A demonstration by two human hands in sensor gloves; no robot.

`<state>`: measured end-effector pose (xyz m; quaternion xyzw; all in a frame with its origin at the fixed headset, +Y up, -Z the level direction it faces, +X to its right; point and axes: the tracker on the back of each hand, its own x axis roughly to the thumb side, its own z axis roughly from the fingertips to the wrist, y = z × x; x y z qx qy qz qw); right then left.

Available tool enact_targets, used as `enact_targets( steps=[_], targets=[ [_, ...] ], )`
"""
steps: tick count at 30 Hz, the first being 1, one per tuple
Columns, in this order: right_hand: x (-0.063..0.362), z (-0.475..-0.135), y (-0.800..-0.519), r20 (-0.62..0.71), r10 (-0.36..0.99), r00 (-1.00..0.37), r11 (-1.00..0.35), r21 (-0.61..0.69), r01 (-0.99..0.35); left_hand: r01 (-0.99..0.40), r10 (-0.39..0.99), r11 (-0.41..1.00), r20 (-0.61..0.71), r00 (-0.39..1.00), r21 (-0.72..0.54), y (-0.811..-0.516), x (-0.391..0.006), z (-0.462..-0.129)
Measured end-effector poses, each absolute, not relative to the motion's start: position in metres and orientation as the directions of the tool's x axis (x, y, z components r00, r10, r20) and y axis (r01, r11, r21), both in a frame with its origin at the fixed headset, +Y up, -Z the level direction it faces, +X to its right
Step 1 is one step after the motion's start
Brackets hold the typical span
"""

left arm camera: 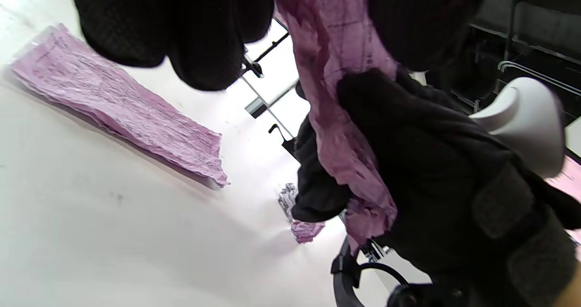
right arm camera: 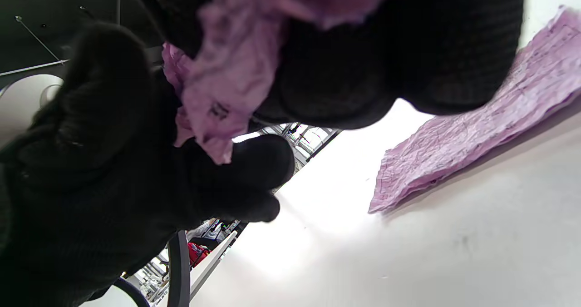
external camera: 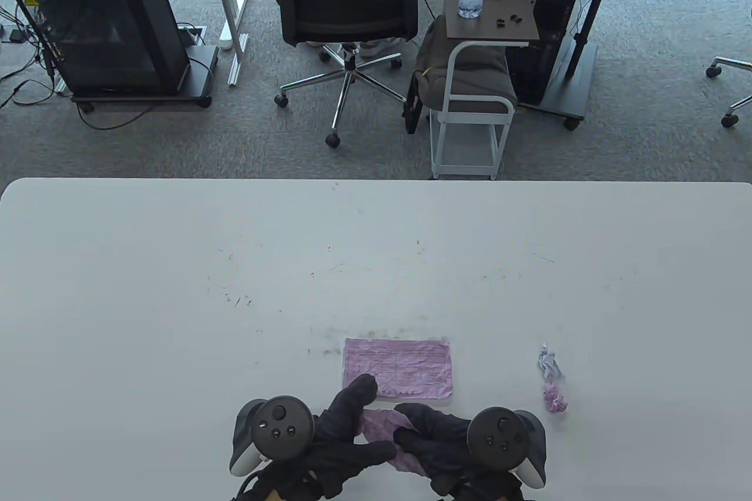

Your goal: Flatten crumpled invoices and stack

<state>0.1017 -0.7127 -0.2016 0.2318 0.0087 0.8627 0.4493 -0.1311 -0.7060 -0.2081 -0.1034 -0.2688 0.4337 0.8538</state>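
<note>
From the table view, both hands are low at the near edge of the tabletop (external camera: pixel 176 266), and between them is a crumpled pink invoice (external camera: pixel 385 430), lifted off the surface: the left hand (external camera: pixel 335 436) has its grip clamped on the sheet's left side, the right hand (external camera: pixel 440 442) clamped on its right side. Just beyond them lies the flattened stack (external camera: pixel 398 369), long axis running left to right, and the left hand's forefinger reaches over its near left corner. So the sheet's destination lies straight ahead, away from the person, with both hands about equally near. Off to the right, well apart from the stack, wait a pink wad (external camera: pixel 555 397) and a greyish-white wad (external camera: pixel 548 361) just behind it. Over to the left wrist view: the invoice (left arm camera: pixel 336 71) hangs as a twisted strip, pinched between dark gloved fingers (left arm camera: pixel 399 25) above and the other hand below; the stack (left arm camera: pixel 122 111) lies flat behind. How much of the sheet is opened out is hard to tell. Right wrist view now: blurred pink paper (right arm camera: pixel 227 84) bunched among the fingers (right arm camera: pixel 363 48), print unreadable, its edges hidden by the gloves, the stack (right arm camera: pixel 476 134) flat to the right.
</note>
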Motion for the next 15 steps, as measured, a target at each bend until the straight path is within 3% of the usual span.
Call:
enact_targets(
  steps=[8,15],
  targets=[
    [0.101,-0.2,-0.708,0.44,0.73,-0.524,-0.637,0.16,-0.754,-0.762,0.898,0.44,0.217,0.383,-0.475,-0.72,-0.134,-0.215],
    [0.114,-0.202,-0.705,0.39,0.742,-0.546,-0.619,0.086,-0.781,-0.691,0.85,0.521,0.23,0.474,-0.501,-0.724,-0.135,-0.219]
  ],
)
